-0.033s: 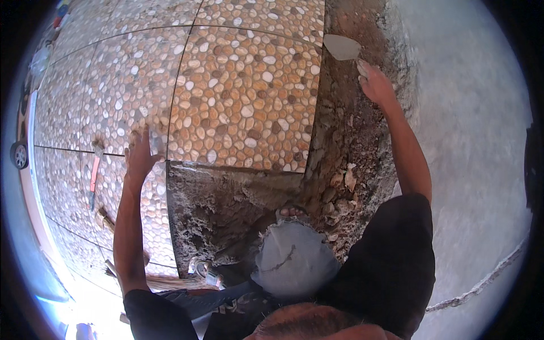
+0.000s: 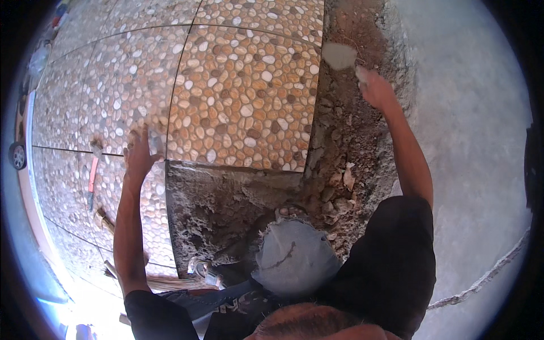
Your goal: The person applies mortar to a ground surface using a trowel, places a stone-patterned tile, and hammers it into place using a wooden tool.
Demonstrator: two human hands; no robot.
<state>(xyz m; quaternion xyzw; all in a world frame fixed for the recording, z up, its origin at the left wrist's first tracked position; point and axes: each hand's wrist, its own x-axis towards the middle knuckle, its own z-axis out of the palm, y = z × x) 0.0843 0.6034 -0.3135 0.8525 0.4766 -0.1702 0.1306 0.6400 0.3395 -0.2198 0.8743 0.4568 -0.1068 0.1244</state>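
Note:
My right hand (image 2: 376, 89) is closed round the handle of a trowel at the far right of the paving. The trowel's grey blade (image 2: 339, 56) lies at the edge of the pebble-patterned tile (image 2: 245, 110), above the dirt strip. My left hand (image 2: 140, 156) rests on the neighbouring tiles with its fingers spread, near the joint. Left of that arm lies a tool with a red and dark handle (image 2: 93, 175), its head by the joint. A brush (image 2: 104, 219) lies closer to me.
Bare grey mortar (image 2: 221, 198) fills the gap before my knee. Broken rubble (image 2: 339, 198) lines the strip between the tiles and the smooth grey wall (image 2: 470, 113). Straw-like bristles (image 2: 170, 282) and a clear container (image 2: 207, 275) lie at lower left. A wheel (image 2: 18, 156) shows at the far left.
The trowel and my right hand have come slightly toward me, and the blade has turned a little. My left hand has stayed in place.

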